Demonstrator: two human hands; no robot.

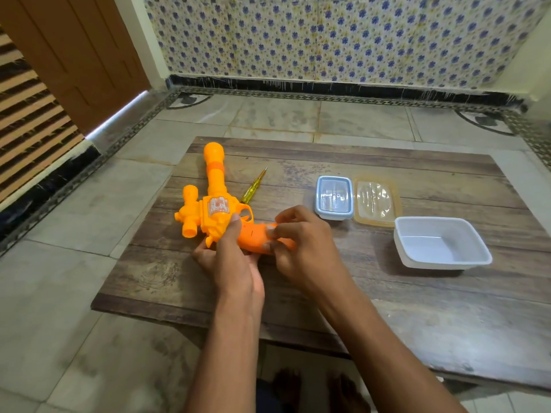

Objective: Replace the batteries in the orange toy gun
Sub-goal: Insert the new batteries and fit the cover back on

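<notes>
Head view: left hand (229, 257) is grasping the orange toy gun (214, 210); right hand (301, 245) is pinching its handle. A slip risks dropping it onto the table (387, 308).

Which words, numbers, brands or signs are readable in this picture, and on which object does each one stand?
No text can be read anywhere.
Sticker on the orange toy gun: a silvery, reddish panel, too blurred to tell whether it carries words.
Yellow screwdriver: no marking legible.
Small lidded box, clear lid, white tub: no labels visible.
</notes>
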